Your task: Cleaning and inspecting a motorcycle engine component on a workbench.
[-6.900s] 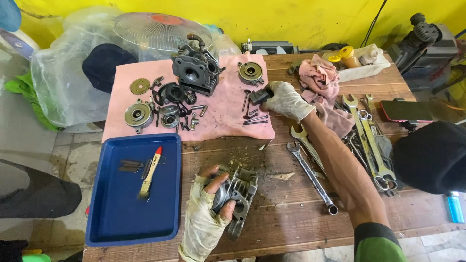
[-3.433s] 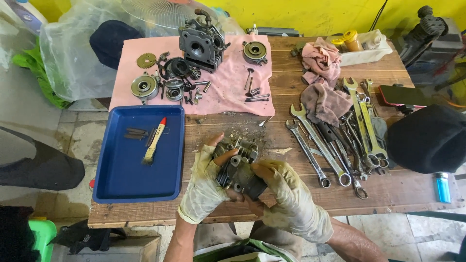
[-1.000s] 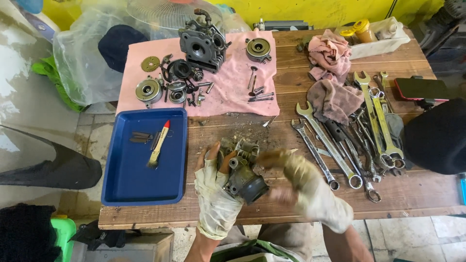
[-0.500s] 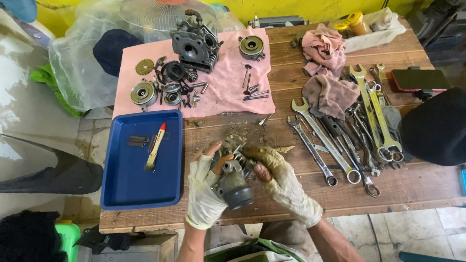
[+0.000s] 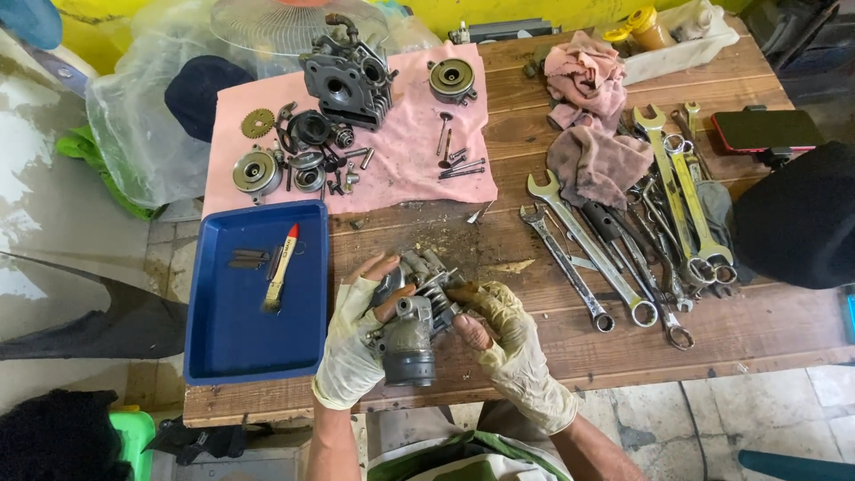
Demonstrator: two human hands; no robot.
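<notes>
Both my gloved hands hold a grimy grey metal engine part with fins and a round barrel, just above the near edge of the wooden table. My left hand cups its left side with the thumb across the top. On the other side my right hand grips it, fingers curled toward the fins. Dirt crumbs lie on the boards just beyond the part.
A blue tray with a red-tipped brush sits to the left. A pink cloth at the back carries a cylinder head and small parts. Several wrenches, rags and a phone lie right.
Earlier my right hand reached to the pink cloth, then came back to the engine part. Since then both hands have turned the part and drawn it toward the table's near edge.
</notes>
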